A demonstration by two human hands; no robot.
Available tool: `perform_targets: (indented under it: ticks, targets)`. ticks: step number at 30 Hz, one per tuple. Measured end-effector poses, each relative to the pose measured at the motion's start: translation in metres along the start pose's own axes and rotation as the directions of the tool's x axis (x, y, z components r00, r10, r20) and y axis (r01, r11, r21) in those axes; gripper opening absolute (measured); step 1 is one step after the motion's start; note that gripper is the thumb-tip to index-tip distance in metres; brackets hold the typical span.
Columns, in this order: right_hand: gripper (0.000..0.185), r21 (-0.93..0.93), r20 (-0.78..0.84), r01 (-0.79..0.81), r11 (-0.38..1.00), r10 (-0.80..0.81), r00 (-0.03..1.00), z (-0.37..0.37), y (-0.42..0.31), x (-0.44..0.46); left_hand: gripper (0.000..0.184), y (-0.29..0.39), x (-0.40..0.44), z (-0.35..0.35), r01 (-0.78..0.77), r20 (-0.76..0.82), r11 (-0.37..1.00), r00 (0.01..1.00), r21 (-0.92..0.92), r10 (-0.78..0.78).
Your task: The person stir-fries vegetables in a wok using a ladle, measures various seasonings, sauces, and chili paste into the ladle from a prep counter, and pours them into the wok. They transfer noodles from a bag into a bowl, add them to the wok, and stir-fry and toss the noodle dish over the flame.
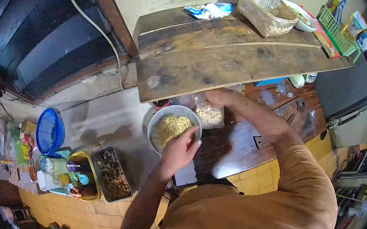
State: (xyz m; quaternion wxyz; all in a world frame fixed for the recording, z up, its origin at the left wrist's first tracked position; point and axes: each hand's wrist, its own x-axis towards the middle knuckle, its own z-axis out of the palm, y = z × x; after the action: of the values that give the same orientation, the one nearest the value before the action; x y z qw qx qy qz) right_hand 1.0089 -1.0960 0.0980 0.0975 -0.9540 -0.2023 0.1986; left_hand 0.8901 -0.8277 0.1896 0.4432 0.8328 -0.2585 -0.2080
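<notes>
A grey colander (153,141) holds pale yellow-green shreds (174,128). Over its lower right rim is my left hand (181,150), fingers stretched and thumb apart, with nothing visible in it. Just right of the colander stands a clear plastic bag (211,116) of small pale pieces. My right hand (216,97) is at the top of this bag, fingers curled on the plastic; the shelf edge and the hand itself partly hide the fingertips. Behind the colander, a dark red item (161,103) shows in part under the shelf.
A wooden shelf (228,65) overhangs the work surface, carrying a woven basket (268,19) and a white bowl (302,19). To the left are a metal tray (112,173) of brown pieces, a yellow basket (91,174) and a blue basket (50,131).
</notes>
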Motion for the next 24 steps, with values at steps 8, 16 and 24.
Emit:
perform_targets:
  ticks: [8,16,24]
  targets:
    - [0.024,-0.13,0.123,0.054,0.99,-0.037,0.992,-0.024,-0.04,-0.034,0.021,-0.019,0.109,0.046,0.003,-0.138,0.897,0.988,0.442,0.065]
    - [0.041,-0.111,0.236,0.106,0.988,-0.077,0.969,-0.003,-0.042,-0.035,0.015,-0.032,0.1,0.056,-0.069,-0.197,0.918,0.968,0.391,0.157]
    - [0.039,-0.048,0.077,0.075,0.996,-0.071,0.994,0.024,-0.04,-0.036,0.027,-0.033,0.099,0.064,-0.007,-0.169,0.914,0.982,0.406,0.083]
